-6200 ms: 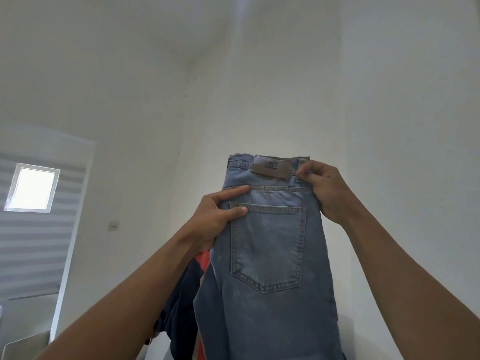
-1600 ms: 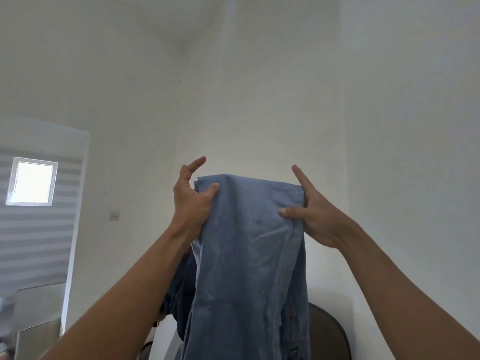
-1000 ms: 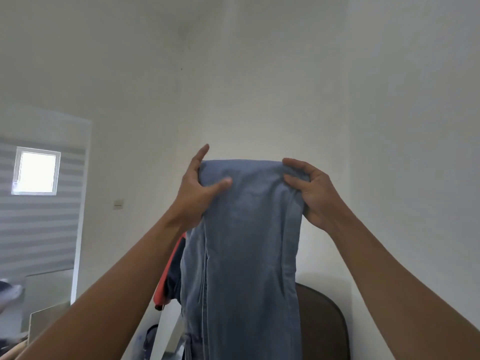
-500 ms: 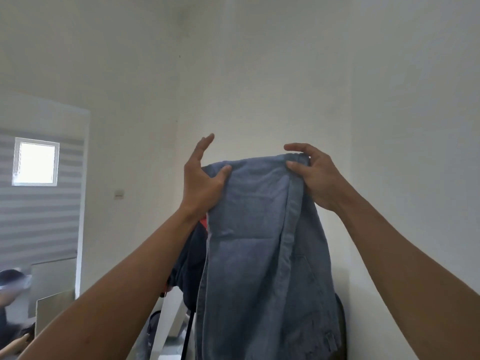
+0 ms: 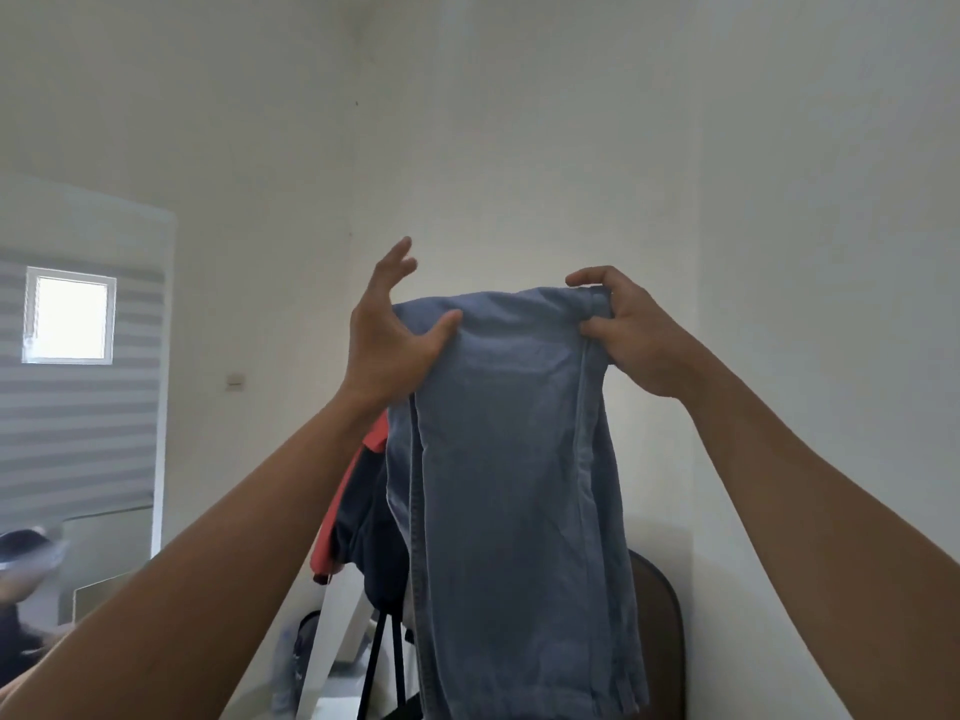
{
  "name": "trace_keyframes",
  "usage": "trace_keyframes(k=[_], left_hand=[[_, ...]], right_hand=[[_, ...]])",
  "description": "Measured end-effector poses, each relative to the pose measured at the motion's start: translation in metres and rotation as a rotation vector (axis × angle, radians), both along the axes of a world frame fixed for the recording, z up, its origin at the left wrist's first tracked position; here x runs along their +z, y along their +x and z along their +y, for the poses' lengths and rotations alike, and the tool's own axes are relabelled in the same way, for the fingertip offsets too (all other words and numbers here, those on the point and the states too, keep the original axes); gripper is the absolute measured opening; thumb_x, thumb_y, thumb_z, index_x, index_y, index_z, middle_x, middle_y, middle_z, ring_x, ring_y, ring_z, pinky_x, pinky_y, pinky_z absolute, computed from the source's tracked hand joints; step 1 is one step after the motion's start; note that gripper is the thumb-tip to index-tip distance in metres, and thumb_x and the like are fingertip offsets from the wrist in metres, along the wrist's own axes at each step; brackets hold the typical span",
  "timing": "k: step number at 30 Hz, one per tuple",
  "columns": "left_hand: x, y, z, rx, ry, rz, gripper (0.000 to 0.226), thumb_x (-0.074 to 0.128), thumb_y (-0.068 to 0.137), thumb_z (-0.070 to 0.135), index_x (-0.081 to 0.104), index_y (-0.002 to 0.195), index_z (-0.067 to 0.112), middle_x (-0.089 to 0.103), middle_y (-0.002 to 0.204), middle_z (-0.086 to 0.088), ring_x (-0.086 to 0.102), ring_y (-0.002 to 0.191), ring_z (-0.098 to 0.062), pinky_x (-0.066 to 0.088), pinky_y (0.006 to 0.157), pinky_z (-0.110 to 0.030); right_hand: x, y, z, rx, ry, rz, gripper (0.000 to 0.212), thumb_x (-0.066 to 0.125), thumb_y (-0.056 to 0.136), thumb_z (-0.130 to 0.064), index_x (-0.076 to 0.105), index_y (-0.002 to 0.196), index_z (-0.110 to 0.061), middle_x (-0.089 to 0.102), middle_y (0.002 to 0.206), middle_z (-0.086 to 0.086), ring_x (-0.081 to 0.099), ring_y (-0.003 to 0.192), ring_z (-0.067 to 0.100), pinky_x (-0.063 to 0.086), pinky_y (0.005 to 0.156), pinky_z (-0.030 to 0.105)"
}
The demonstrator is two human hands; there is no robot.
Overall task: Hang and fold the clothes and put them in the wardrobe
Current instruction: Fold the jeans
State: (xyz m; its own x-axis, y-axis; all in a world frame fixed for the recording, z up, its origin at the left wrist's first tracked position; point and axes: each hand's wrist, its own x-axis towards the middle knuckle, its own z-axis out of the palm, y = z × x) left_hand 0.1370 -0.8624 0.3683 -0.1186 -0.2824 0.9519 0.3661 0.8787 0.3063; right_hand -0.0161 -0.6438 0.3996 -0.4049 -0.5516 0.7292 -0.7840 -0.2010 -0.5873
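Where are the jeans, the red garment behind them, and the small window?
jeans (image 5: pixel 509 459): head view, middle of the hanging denim.
red garment (image 5: pixel 349 483): head view, the red strip showing left of the jeans.
window (image 5: pixel 70 314): head view, the bright pane.

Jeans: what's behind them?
Showing past the left edge of the jeans: a red garment and a dark garment. Lower right, a brown rounded panel. What they hang on is covered.
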Motion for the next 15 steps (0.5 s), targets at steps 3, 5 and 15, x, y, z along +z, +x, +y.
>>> trace_keyframes(k=[3, 5, 15], left_hand=[[-0.005, 0.000, -0.001, -0.287, 0.466, -0.112, 0.089, 0.082, 0.081, 0.031, 0.030, 0.154, 0.025, 0.051, 0.142, -0.005, 0.057, 0.121, -0.019, 0.051, 0.100, -0.036], [-0.012, 0.001, 0.000, -0.577, 0.709, -0.236, 0.095, 0.083, 0.080, 0.024, 0.026, 0.154, 0.013, 0.053, 0.140, -0.019, 0.065, 0.110, -0.025, 0.059, 0.085, -0.036], [-0.011, -0.006, -0.003, -0.398, 0.521, -0.056, 0.081, 0.083, 0.074, -0.006, 0.045, 0.144, 0.010, 0.068, 0.105, -0.008, 0.072, 0.086, -0.007, 0.055, 0.068, -0.014]], right_hand=[[-0.006, -0.001, -0.009, 0.218, -0.221, -0.148, 0.048, 0.048, 0.089, 0.015, 0.060, 0.115, -0.023, 0.062, 0.108, 0.011, 0.062, 0.092, 0.023, 0.053, 0.079, 0.036], [-0.008, -0.003, -0.014, 0.293, -0.303, -0.216, 0.047, 0.047, 0.089, 0.017, 0.062, 0.112, -0.021, 0.063, 0.114, 0.011, 0.064, 0.099, 0.024, 0.053, 0.086, 0.038], [0.004, -0.012, 0.022, -0.127, -0.002, 0.112, 0.051, 0.058, 0.088, 0.009, 0.056, 0.125, -0.026, 0.063, 0.101, 0.001, 0.061, 0.077, 0.008, 0.049, 0.060, 0.015]])
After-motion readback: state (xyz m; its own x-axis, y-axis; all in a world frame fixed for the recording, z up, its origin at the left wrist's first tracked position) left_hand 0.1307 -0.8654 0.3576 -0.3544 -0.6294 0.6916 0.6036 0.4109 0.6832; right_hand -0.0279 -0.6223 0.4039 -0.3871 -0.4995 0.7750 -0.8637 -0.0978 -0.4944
